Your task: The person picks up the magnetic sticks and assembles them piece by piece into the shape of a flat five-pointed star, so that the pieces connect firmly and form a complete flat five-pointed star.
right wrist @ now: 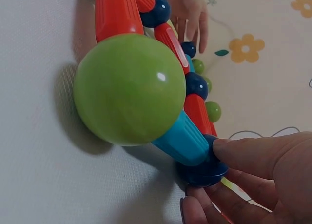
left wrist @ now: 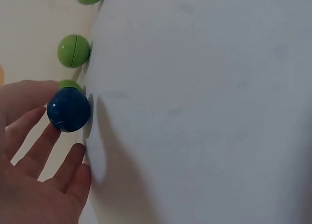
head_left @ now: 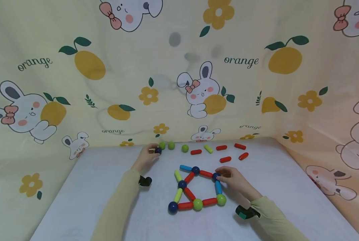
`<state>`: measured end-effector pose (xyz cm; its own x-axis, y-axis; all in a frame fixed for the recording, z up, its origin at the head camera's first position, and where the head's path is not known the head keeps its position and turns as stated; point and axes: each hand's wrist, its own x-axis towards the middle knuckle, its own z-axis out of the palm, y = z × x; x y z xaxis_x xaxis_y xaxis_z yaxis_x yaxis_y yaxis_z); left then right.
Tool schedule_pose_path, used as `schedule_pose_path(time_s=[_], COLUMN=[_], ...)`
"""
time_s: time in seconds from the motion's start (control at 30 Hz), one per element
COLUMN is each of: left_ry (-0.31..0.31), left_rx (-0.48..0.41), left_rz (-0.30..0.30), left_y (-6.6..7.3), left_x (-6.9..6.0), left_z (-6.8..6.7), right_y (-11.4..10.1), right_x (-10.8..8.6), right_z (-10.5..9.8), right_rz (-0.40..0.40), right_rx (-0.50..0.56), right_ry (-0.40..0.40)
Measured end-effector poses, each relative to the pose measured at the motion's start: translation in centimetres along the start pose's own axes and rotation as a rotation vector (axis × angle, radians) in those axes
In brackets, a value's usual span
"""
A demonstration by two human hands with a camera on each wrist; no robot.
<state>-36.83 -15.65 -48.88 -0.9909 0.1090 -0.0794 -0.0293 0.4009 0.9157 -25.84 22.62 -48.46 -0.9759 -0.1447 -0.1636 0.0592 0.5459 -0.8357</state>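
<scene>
Near the back edge of the worktop (head_left: 86, 187), the left hand (head_left: 146, 156) pinches a blue ball (head_left: 158, 150); farther in, the right hand (head_left: 234, 179) pinches a stick frame (head_left: 190, 193) by a corner ball (head_left: 216, 176). Likely light, stiff, slippery; grip balls at their widest.

We see a white tabletop (head_left: 86, 201) and, rising behind it, a pale yellow cloth (head_left: 155, 50). Across the cloth we find printed rabbits (head_left: 202, 89) with pink bows (head_left: 193, 86), yellow-orange fruits (head_left: 90, 65) with green leaves (head_left: 68, 50), mustard-coloured flowers (head_left: 148, 96) and the word "orange" (head_left: 241, 61). On the right side, the cloth looks rather peach-tinted to us.
</scene>
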Motion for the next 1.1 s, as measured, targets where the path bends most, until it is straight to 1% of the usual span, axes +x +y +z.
schedule_pose_path(time_s=[0.03,0.17,0.23,0.3,0.5,0.57,0.6,0.73,0.83,0.9,1.1], left_ry=[0.001,-0.004,-0.013,-0.022,-0.043,-0.06,-0.071,-0.13,-0.175,-0.195,-0.232], left_rx=[0.008,0.014,0.026,0.047,0.138,0.155,0.159,0.159,0.147,0.142,0.147], left_rz=[0.002,0.056,0.067,0.065,0.101,0.118,0.117,0.145,0.149,0.139,0.122], left_y=[-0.1,-0.5,-0.6,-0.6,0.1,0.4,0.5,0.9,1.2,1.4,1.9], left_x=[0.0,0.1,0.0,-0.2,-1.0,-1.3,-1.4,-1.9,-2.2,-2.3,-2.7], left_z=[0.1,0.7,1.1,1.5,2.9,3.3,3.5,4.3,4.7,5.0,5.6], right_y=[0.0,0.0,-0.1,0.0,0.0,0.0,0.0,0.0,0.1,0.1,0.3], right_x=[0.0,-0.1,-0.1,-0.1,0.0,0.0,0.0,0.0,0.0,0.0,0.1], right_z=[0.0,0.1,0.1,0.1,0.1,0.1,0.1,0.1,0.1,0.1,0.1], right_rz=[0.0,0.005,0.007,0.011,0.0,-0.001,0.003,-0.002,-0.011,-0.012,-0.023], right_rx=[-0.001,-0.005,-0.006,-0.004,-0.011,-0.011,-0.009,-0.019,-0.025,-0.023,-0.016], right_ry=[0.0,0.004,0.005,0.004,0.0,0.001,0.003,0.001,-0.002,0.002,0.0])
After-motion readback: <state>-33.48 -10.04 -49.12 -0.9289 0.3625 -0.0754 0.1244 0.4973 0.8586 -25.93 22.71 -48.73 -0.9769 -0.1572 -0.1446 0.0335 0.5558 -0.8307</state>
